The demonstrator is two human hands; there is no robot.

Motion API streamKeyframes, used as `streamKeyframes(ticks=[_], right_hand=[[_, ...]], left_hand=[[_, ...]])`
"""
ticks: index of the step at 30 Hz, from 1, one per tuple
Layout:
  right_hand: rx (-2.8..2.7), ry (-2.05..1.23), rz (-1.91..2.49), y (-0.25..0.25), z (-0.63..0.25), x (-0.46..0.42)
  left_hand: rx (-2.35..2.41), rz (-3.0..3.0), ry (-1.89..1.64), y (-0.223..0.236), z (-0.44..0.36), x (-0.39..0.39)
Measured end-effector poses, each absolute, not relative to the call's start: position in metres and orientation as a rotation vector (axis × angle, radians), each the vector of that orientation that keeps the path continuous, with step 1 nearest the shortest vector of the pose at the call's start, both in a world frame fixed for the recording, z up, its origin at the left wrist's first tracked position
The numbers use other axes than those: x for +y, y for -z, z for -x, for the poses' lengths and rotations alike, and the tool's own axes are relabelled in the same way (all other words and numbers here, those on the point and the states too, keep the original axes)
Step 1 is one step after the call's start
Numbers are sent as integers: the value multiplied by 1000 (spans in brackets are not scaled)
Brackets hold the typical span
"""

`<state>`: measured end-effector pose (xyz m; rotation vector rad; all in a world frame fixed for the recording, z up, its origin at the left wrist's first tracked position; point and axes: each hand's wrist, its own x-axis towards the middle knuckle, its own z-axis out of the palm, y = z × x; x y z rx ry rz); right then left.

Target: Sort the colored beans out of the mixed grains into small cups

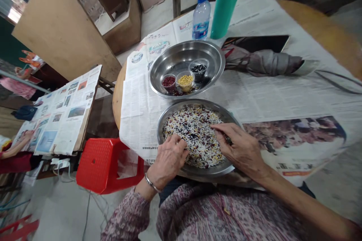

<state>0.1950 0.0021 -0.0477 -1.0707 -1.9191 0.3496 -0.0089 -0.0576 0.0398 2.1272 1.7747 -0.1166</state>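
A round metal tray (161,120) in front of me holds a spread of white grains (195,135) mixed with dark red, yellow and black beans. Over the tray's left side, my left hand (169,156) is curled with its fingers bent inward; whatever it may hold is hidden. My right hand (240,148) reaches over the right side, thumb and forefinger closed near the mix, with something dark partly showing under the palm. Beyond stands a metal basin (175,58) with small clear cups of red beans (169,81), yellow beans (185,80) and black beans (198,69).
Newspaper (283,101) covers the round table. Behind the basin stand a water bottle (201,17) and a green bottle (226,7). A folded umbrella (263,62) and a dark flat device (260,42) lie right. A red stool (98,165) is left, near another table (63,111) with people.
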Motion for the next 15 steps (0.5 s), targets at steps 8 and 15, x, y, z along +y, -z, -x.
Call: streamKeyframes(ticks=[8,15], right_hand=[[-1918,-359,1087,46,-194,3],[-1920,-316,1054,45,-194,4]], left_hand=[[1794,-2119,-145,-10,-6,-12],[1774,-2093,-176,-7,-8,-4]])
